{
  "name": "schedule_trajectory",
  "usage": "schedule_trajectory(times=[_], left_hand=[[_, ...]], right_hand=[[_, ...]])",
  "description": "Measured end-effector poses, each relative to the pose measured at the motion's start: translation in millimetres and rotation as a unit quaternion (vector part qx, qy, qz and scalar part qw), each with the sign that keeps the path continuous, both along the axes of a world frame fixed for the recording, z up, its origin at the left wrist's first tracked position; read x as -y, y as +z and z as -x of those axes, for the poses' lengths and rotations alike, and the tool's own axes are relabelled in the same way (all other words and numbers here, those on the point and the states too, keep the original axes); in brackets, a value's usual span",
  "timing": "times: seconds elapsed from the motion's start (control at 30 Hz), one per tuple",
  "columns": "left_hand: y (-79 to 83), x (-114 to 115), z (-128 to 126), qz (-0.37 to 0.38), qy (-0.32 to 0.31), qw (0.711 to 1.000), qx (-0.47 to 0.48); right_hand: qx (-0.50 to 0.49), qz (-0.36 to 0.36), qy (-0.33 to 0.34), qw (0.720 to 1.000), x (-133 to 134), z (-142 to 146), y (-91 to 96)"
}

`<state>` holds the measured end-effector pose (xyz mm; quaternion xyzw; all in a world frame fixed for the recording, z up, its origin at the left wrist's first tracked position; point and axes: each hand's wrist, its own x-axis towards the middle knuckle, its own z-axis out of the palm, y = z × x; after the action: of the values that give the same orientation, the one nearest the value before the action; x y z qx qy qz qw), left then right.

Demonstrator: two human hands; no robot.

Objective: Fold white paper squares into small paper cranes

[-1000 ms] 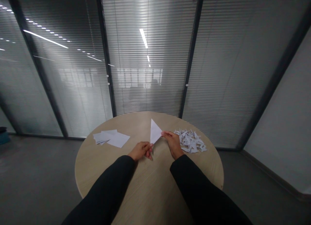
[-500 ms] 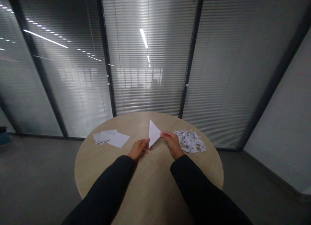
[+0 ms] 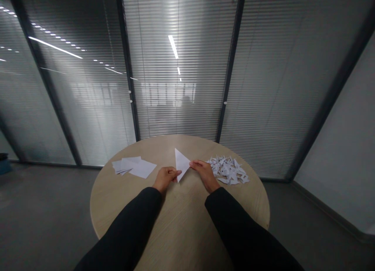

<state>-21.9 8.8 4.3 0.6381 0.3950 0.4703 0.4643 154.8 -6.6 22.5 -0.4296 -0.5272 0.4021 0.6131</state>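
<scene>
While both hands pinch it, the paper triangle (image 3: 181, 164) stands above the table (image 3: 175, 220). Left hand (image 3: 165, 177) grips its near corner, right hand (image 3: 203, 174) its right corner

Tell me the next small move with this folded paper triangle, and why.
Probably lay the paper triangle flat on the round table and press its crease. The left hand pinches its lower corner, the right hand its right corner, and it stands tilted.

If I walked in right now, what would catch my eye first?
A white paper triangle pinched between the left hand and right hand at the middle of the round wooden table. To its right lies a heap of small folded paper pieces; to its left, flat paper sheets.
</scene>
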Motion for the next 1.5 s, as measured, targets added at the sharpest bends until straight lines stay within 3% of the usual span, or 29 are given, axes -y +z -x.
schedule_trajectory(times=[0.1, 0.33, 0.53, 0.67, 0.87, 1.07, 1.3, 1.5], left_hand=[[3.4, 1.6, 2.1, -0.026, 0.053, 0.998, 0.018], [8.6, 4.1, 3.2, -0.077, 0.126, 0.988, 0.039], [4.4, 6.2, -3.2, -0.059, 0.102, 0.99, 0.071], [5.9, 10.2, -4.9, -0.009, 0.085, 0.989, 0.123], [12.9, 12.1, -3.0, 0.059, 0.082, 0.968, 0.232], [15.6, 10.3, -1.5, 0.085, 0.08, 0.952, 0.282], [16.2, -0.7, 11.0, 0.101, 0.124, 0.914, 0.373], [18.2, 0.6, 7.7, 0.106, 0.136, 0.892, 0.418]], right_hand=[[-0.005, 0.016, 0.049, 0.999, 2.7, 7.2, -1.5], [0.105, 0.026, 0.143, 0.984, 1.8, 29.6, -20.7], [0.133, 0.03, 0.121, 0.983, 3.6, 38.7, -24.2], [0.126, 0.03, 0.144, 0.981, 8.5, 38.5, -19.9], [0.137, 0.027, 0.189, 0.972, 10.0, 36.6, -19.1], [0.146, 0.016, 0.193, 0.97, 12.1, 37.7, -12.3], [0.154, 0.015, 0.246, 0.957, 15.5, 39.6, -16.1], [0.162, 0.019, 0.235, 0.958, 14.0, 40.9, -10.9]])
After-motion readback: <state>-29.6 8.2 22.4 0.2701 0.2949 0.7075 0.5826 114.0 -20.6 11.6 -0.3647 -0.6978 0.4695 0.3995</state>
